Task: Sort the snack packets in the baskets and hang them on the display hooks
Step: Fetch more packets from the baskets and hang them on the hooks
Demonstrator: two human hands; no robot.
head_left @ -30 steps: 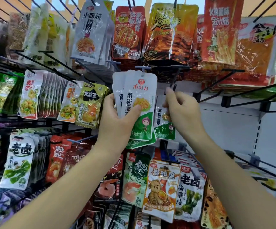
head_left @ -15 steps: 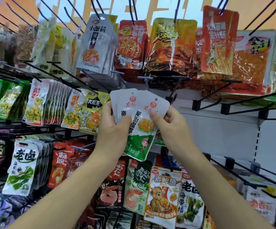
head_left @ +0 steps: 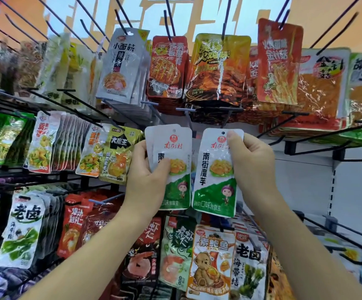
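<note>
Nearest the camera, two bare forearms rise from the bottom edge toward a wall of hanging snacks. The left hand (head_left: 147,182) clasps a small fanned stack of white-and-green konjac packets (head_left: 171,144), thumb pressed across the front one. The right hand (head_left: 253,167) pinches a single matching packet (head_left: 214,187) by its upper right side, with the thumb (head_left: 233,144) lying just beside the hang hole (head_left: 223,132). The two lots sit side by side, upright and close, in front of the rack. No basket is in view. Just behind and above them a bare black display hook (head_left: 186,114) juts forward, probably the target for this flavour. Lower down hangs a vegetarian abalone packet (head_left: 212,263). Farther up are rows of red packets (head_left: 167,66) and a yellow packet (head_left: 217,68). The likeliest slip is the hook tip missing the small hole, since the thumb crowds it and the glossy film can flex. A hard push could tear the hole or knock neighbouring packets. The left stack, held only by thumb pressure, could also slide apart and drop.
</note>
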